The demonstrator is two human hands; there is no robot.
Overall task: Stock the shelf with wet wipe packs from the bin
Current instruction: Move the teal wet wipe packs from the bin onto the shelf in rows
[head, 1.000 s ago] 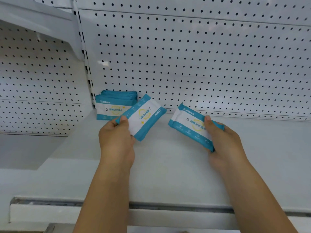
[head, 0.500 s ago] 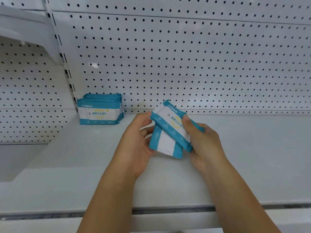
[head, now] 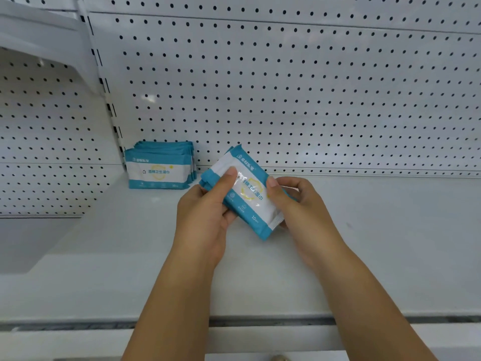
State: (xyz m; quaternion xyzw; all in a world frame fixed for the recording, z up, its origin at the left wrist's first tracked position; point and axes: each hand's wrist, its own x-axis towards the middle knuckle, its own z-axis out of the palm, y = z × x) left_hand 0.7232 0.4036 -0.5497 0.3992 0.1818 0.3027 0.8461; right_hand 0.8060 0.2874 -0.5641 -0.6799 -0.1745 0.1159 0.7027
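**Clerk:** Entry one, paired packs [head: 250, 196]. Change since last count?

**Checker:** A second ago there was one pack in each hand, well apart. Half a second ago they were meeting, crossed over each other. Now they are laid face to face as one bundle, edges nearly flush, with a second blue edge just showing at the upper end. The view has also swung slightly back to the left.

**Clerk:** Meaning for the job?

**Checker:** My judgement is that the two were squared up so they can go down as one unit. They are not yet on the shelf [head: 364, 246].

**Clerk:** Entry two, left grip [head: 205, 214].

**Checker:** It is closed on the bundle's left side. The thumb lies across the printed face and the fingers are curled underneath, mostly hidden.

**Clerk:** Entry three, right grip [head: 304, 212].

**Checker:** It is closed on the right side. The thumb presses the face near the yellow emblem and the fingers are wrapped behind.

**Clerk:** Bundle position relative to both?

**Checker:** It sits between them, at centre frame, and tilts with its top towards the upper left and its sealed end towards the lower right. It is held above the shelf, but I cannot tell whether the lower corner touches.

**Clerk:** Entry four, stocked stack [head: 158, 170].

**Checker:** It stands upright at the centre left of the frame, against the pegboard panel [head: 286, 87]. It is just left of the bundle and not touching it. The bin is not in view.
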